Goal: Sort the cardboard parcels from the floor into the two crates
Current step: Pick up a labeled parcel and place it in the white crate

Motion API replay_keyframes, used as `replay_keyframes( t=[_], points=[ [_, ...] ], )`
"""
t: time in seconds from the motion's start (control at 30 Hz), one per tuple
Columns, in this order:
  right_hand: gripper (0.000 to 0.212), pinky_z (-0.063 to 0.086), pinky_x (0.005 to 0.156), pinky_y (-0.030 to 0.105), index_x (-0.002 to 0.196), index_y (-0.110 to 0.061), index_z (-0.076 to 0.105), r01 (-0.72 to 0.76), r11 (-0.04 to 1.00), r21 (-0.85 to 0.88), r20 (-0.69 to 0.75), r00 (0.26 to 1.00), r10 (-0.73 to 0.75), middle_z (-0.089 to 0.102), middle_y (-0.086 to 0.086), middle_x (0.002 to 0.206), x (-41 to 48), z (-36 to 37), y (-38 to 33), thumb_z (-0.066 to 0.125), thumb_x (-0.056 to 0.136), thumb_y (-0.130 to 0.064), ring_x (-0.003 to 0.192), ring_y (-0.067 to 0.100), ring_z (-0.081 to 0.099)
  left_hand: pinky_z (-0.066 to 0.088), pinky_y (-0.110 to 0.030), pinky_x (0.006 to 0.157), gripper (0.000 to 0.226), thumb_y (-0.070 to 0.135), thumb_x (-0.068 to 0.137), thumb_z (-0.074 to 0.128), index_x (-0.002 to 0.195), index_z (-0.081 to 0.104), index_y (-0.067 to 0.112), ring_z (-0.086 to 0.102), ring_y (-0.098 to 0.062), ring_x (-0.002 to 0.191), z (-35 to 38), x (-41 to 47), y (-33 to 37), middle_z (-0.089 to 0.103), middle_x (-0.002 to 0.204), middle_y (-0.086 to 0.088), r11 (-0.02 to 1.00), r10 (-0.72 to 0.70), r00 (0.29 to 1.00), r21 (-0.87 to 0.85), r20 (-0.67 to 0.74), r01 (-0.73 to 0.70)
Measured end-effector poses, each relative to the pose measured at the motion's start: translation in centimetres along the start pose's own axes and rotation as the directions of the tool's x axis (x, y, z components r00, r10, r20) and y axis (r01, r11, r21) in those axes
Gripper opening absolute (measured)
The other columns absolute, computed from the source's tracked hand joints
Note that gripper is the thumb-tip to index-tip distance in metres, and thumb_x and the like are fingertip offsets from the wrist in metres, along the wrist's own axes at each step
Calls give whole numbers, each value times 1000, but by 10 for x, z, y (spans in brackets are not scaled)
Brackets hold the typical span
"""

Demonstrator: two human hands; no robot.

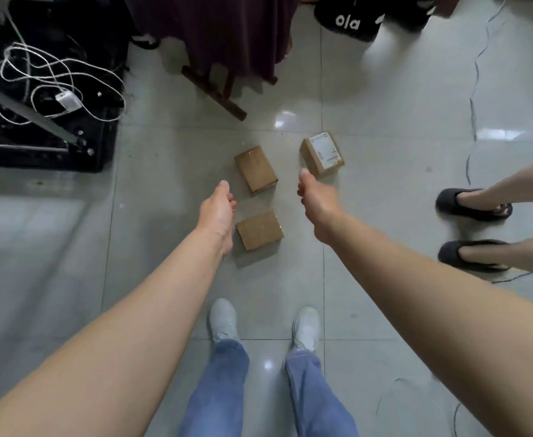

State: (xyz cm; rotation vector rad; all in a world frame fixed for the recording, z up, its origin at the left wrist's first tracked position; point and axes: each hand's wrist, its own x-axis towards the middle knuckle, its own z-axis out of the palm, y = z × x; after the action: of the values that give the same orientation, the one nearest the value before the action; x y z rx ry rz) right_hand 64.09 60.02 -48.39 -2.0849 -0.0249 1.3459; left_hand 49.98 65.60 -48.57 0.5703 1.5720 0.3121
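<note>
Three small brown cardboard parcels lie flat on the pale tiled floor (385, 216), close together but apart from one another. The far-left parcel (255, 173) is plain and taped along its top, set at a slant; to its right the labelled parcel (321, 154) shows a white shipping label on its upper face. The near parcel (259, 230) lies just below the far-left one, plain, taped and turned slightly. A black crate (38, 156) sits well apart at the far left.
</note>
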Motion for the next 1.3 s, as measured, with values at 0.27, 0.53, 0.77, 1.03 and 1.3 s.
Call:
replay_keyframes(
  t=[0.27,0.53,0.77,1.03,1.3],
  points=[
    [42,36,76,28,108,0,58,3,980,-198,25,1000,2,53,9,101,153,50,92,39,100,-37,77,15,49,31,-24,74,43,37,100,42,115,59,0,61,-28,103,17,172,-114,63,108,-15,996,-82,989,19,-124,85],
    [61,37,94,32,137,-2,46,-38,947,-320,55,997,59,48,9,138,271,95,171,35,97,-48,114,26,49,32,-33,106,53,42,100,40,138,43,5,43,-25,131,26,297,-208,45,143,-8,978,-166,979,105,-118,178],
    [70,28,109,33,143,-3,37,-134,951,-279,135,975,177,40,8,148,291,105,186,33,97,-56,135,26,38,31,-28,93,48,51,97,39,129,51,17,54,-17,112,31,310,-213,58,125,1,970,-243,969,-36,-36,242],
    [65,33,95,29,136,-5,46,-58,975,-214,136,987,88,50,7,137,182,80,83,34,97,-56,125,26,47,45,-30,92,47,48,98,40,122,58,12,60,-17,97,13,216,-113,64,119,0,991,-113,992,-76,-64,108],
    [53,36,86,27,129,-7,52,106,992,-67,67,993,-101,55,3,115,5,44,-56,37,99,-48,101,19,50,39,-28,66,51,55,94,39,123,58,18,59,-20,98,-19,48,31,62,120,0,988,-6,993,-153,-114,-11]
  ],
)
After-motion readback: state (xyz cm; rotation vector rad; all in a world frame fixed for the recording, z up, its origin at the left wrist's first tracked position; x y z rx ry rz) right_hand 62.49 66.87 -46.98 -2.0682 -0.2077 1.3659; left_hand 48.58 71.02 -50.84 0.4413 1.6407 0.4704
